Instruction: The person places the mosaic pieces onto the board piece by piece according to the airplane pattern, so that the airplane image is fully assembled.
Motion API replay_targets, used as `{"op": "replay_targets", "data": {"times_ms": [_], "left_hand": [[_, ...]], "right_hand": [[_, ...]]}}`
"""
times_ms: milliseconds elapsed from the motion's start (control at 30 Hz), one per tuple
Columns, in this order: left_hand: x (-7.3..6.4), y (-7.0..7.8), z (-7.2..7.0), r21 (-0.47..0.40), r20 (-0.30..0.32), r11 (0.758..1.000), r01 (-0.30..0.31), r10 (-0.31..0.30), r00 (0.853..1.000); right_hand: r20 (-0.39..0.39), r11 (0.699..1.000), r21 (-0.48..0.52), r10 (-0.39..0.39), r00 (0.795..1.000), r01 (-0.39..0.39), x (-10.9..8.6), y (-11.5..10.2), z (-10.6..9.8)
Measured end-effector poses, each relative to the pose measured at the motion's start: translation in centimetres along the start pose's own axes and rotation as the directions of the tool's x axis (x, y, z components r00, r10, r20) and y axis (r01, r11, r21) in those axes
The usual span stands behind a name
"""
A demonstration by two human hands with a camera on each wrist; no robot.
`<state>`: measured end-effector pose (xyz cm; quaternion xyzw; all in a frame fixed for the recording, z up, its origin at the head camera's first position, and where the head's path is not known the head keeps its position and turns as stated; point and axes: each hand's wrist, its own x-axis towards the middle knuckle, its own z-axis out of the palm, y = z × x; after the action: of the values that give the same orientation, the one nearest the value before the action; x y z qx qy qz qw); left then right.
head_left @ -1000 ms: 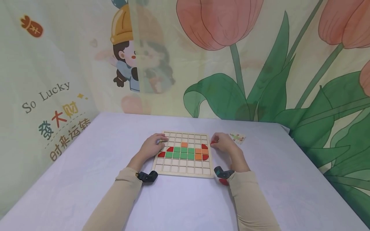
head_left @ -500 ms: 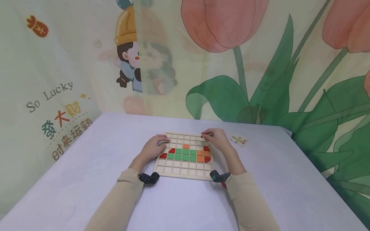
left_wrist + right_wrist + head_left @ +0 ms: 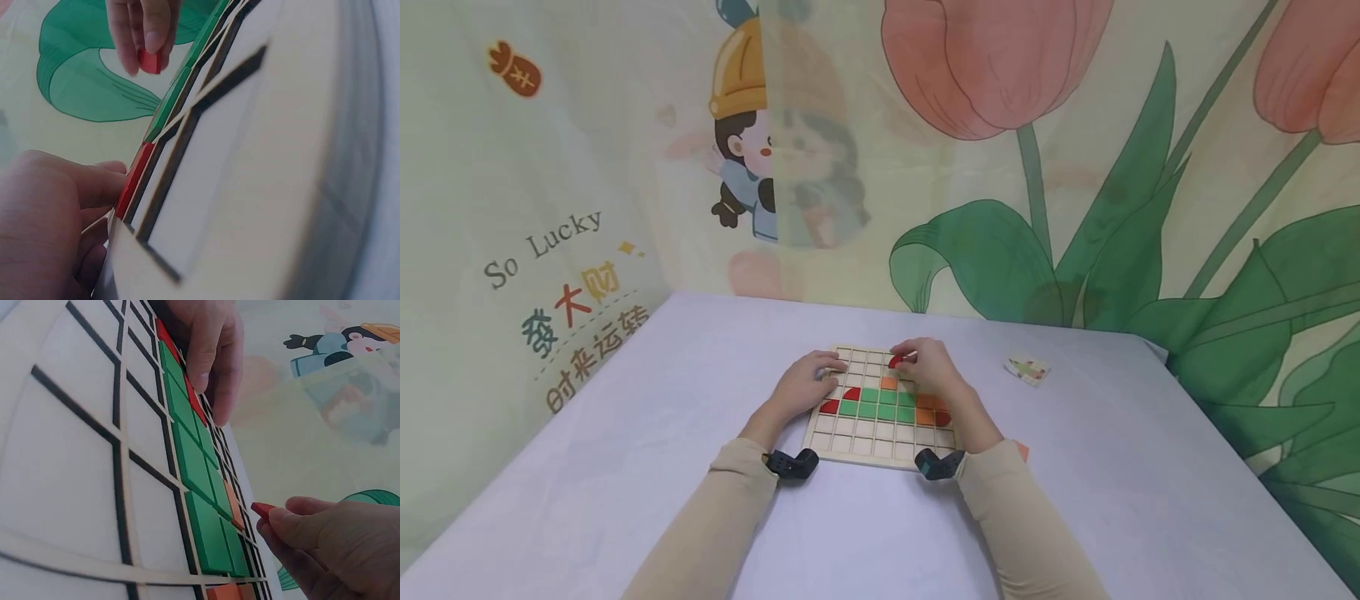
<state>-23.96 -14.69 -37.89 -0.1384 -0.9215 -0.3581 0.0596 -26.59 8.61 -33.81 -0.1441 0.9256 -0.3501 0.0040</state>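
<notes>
A square wooden grid board (image 3: 865, 461) lies on the table, with a block of green tiles (image 3: 868, 409) in its middle rows. At its left edge my left hand (image 3: 803, 385) holds the frame; in the left wrist view the thumb lies beside a red tile (image 3: 133, 181) and the other fingers curl at the outer edge. My right hand (image 3: 931, 368) is over the board's far part, pinching a red tile (image 3: 262, 509) with a rounded side between thumb and fingers. Just nearer than that tile, a single orange tile (image 3: 888, 383) sits above the green block.
A small printed card (image 3: 1027, 369) lies on the table to the right of the board. An orange piece (image 3: 1023, 451) shows partly from behind my right sleeve. Patterned cloth (image 3: 820, 275) hangs behind the white-covered table (image 3: 737, 325).
My right hand has carried the red tile leftward from beside the board's right edge to over its far rows. The left hand stays at the left edge. The head view has shifted slightly.
</notes>
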Motion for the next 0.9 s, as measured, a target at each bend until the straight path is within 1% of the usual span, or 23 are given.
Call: {"op": "replay_targets", "data": {"times_ms": [67,200,367,467,567,667,767,833,900], "left_hand": [[0.0,0.1,0.0,0.0,0.004,1.0,0.011,-0.011,1.0],[-0.1,0.3,0.0,-0.004,0.02,0.999,0.033,-0.033,0.999],[-0.1,0.3,-0.1,-0.007,0.009,1.0,0.023,-0.022,1.0],[-0.1,0.3,-0.2,0.0,0.015,1.0,0.022,-0.022,1.0],[-0.2,0.3,-0.1,0.0,0.019,1.0,0.026,-0.026,0.999],[-0.1,0.2,0.1,-0.005,0.002,1.0,0.018,-0.018,1.0],[0.0,0.2,0.1,-0.004,-0.011,1.0,0.016,-0.016,1.0],[-0.1,0.1,0.1,-0.005,-0.007,1.0,0.025,-0.025,1.0],[-0.1,0.1,0.1,-0.009,-0.006,0.999,0.035,-0.035,0.999]], "right_hand": [[0.0,1.0,0.013,0.019,1.0,-0.019,0.1,0.1,0.5],[-0.033,0.999,-0.013,0.041,0.999,-0.042,0.0,0.5,1.1],[-0.104,0.998,-0.034,0.054,0.993,-0.058,-0.1,0.6,1.3],[-0.124,0.998,-0.028,0.059,0.99,-0.063,-0.2,0.5,1.3],[-0.121,0.998,-0.015,0.051,0.991,-0.053,-0.2,0.5,1.4],[-0.109,0.999,-0.009,0.036,0.993,-0.037,-0.1,0.5,1.6],[-0.096,0.999,-0.012,0.043,0.994,-0.045,0.1,0.5,1.8],[-0.079,0.998,-0.021,0.059,0.995,-0.061,0.2,0.5,2.0],[-0.072,0.997,-0.041,0.056,0.996,-0.059,0.3,0.5,2.2]]}}
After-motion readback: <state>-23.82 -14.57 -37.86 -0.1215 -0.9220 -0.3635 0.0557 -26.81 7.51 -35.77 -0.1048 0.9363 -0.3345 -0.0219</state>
